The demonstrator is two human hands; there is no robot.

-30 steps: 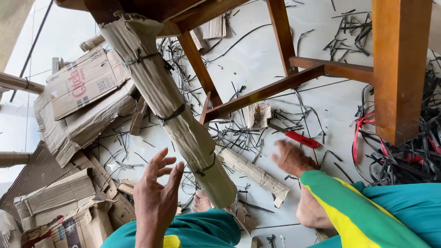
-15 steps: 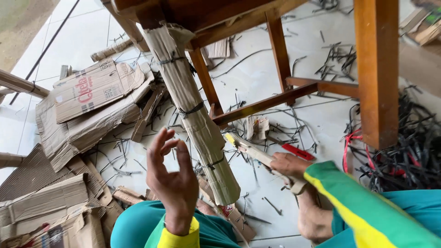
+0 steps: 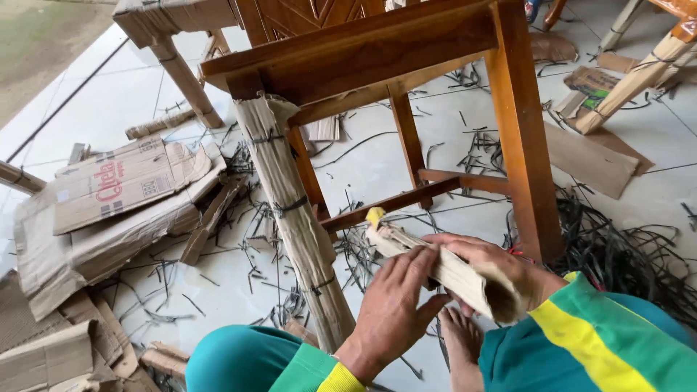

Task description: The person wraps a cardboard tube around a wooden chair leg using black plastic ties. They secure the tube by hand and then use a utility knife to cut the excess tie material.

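Pale tiled floor [image 3: 406, 156], strewn with flattened cardboard [image 3: 116, 210] at the left and a thick tangle of black strapping offcuts [image 3: 617, 239] at the right. Standing over it, a brown wooden chair [image 3: 377, 51], seen from above and behind its seat rail. One leg, the front-left one [image 3: 294, 218], already sheathed top to bottom in folded cardboard and cinched with black straps at three heights. The other legs in view, among them the thick right leg [image 3: 523, 145] and the rear leg [image 3: 406, 138], bare wood, as are the low stretchers [image 3: 406, 199]. Further back, other furniture legs [image 3: 639, 72] wrapped the same way. So, by the look of it: one leg done, the rest of this chair left to cover and strap.

Low in the middle, a rolled strip of cardboard [image 3: 443, 265], lying slantwise just beside the wrapped leg and in front of the right leg, its far end crumpled near a stretcher. Right hand [image 3: 494, 272] curled around the roll's near end from beneath, clamped on it. Left hand [image 3: 396, 305] laid flat over the roll's middle, fingers together and pressing on it rather than closed round it. Teal sleeves with yellow bands [image 3: 573, 341] at both wrists; a bare foot [image 3: 461, 341] below the roll.
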